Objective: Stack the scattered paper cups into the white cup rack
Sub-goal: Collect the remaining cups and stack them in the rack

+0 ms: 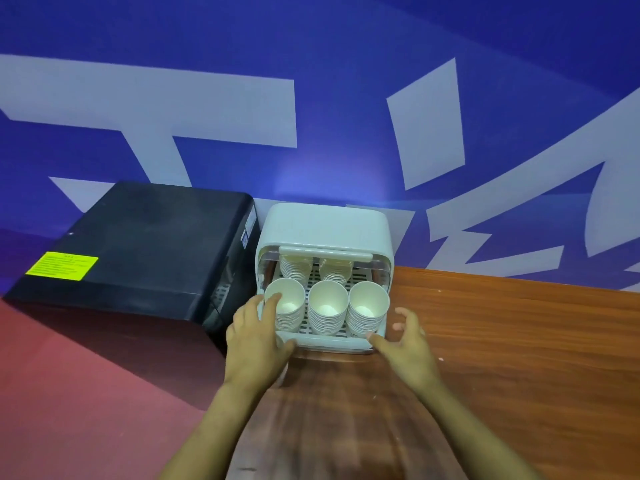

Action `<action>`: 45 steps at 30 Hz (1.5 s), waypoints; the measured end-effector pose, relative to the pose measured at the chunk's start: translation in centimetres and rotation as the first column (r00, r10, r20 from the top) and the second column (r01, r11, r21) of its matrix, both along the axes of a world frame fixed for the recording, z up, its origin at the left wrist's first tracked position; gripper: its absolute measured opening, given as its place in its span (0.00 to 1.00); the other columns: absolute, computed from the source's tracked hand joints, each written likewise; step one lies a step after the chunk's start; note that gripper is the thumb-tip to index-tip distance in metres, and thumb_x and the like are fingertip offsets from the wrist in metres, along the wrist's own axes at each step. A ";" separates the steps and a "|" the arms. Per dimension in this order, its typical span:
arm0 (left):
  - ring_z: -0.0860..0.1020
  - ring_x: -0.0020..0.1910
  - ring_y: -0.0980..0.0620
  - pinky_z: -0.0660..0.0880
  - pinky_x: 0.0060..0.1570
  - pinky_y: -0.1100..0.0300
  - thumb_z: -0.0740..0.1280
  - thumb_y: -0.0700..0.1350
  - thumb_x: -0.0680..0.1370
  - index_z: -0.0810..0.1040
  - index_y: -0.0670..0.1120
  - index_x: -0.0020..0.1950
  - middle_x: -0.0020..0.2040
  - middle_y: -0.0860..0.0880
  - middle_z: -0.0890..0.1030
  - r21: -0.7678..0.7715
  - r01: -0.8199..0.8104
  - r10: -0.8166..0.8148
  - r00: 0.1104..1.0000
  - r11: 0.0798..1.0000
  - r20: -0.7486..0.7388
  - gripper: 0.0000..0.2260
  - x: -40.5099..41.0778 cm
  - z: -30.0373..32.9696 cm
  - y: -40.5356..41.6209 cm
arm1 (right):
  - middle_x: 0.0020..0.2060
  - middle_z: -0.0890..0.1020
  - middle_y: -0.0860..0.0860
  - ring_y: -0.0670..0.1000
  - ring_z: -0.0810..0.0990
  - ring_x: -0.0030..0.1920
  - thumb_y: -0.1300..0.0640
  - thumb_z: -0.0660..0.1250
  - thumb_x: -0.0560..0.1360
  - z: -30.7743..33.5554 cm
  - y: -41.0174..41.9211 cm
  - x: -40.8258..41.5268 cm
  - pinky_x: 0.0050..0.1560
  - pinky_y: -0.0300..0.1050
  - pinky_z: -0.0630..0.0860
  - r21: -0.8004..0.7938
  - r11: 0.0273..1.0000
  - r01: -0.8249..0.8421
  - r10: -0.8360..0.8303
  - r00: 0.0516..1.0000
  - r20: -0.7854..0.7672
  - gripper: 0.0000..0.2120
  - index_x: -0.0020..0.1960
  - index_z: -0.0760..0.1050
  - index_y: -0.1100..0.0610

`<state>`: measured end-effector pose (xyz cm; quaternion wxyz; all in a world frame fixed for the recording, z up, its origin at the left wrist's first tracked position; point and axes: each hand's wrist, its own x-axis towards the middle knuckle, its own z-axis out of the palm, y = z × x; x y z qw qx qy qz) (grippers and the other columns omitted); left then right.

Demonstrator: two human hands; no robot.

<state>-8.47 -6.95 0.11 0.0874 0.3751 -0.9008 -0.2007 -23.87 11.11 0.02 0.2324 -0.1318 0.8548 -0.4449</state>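
At the cup rack (325,233), my left grip (258,336) curls around the left cup stack (285,306); my right grip (403,336), spread wide, touches its front corner.

Cup stacks counted: five in all. Three stand in the front row at frame centre: left stack (284,304), middle stack (327,306), right stack (367,306). Two stand behind: rear left stack (296,268), rear right stack (336,270). One white cup rack (325,225). One black appliance (138,251), centre left. Two hands: left hand (256,337), right hand (405,344).
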 end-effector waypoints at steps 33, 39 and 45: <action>0.72 0.59 0.46 0.74 0.46 0.53 0.73 0.56 0.70 0.66 0.51 0.65 0.61 0.50 0.68 0.141 -0.080 0.084 0.996 0.987 -0.024 0.28 -2.1 0.1 -4.7 | 0.65 0.72 0.62 0.65 0.74 0.63 0.61 0.61 0.79 -2.4 -7.5 -2.4 0.63 0.54 0.73 -0.246 0.852 0.462 -0.272 0.793 0.545 0.20 0.70 0.64 0.64; 0.68 0.65 0.45 0.71 0.59 0.51 0.69 0.68 0.66 0.61 0.56 0.72 0.68 0.51 0.66 0.288 -0.019 -0.079 0.943 0.957 0.323 0.39 0.9 -0.5 -3.1 | 0.51 0.76 0.55 0.55 0.79 0.47 0.61 0.62 0.79 -2.6 -4.7 -0.4 0.43 0.43 0.76 -0.210 0.905 0.371 -0.232 0.842 0.487 0.14 0.64 0.69 0.61; 0.73 0.62 0.46 0.70 0.54 0.58 0.72 0.61 0.67 0.63 0.53 0.72 0.66 0.47 0.70 0.496 -0.003 -0.135 0.961 0.868 0.242 0.37 0.9 -0.8 -1.6 | 0.51 0.77 0.54 0.53 0.79 0.46 0.59 0.62 0.78 -2.5 -2.9 1.1 0.41 0.42 0.73 -0.162 0.947 0.276 -0.171 0.864 0.474 0.07 0.56 0.72 0.56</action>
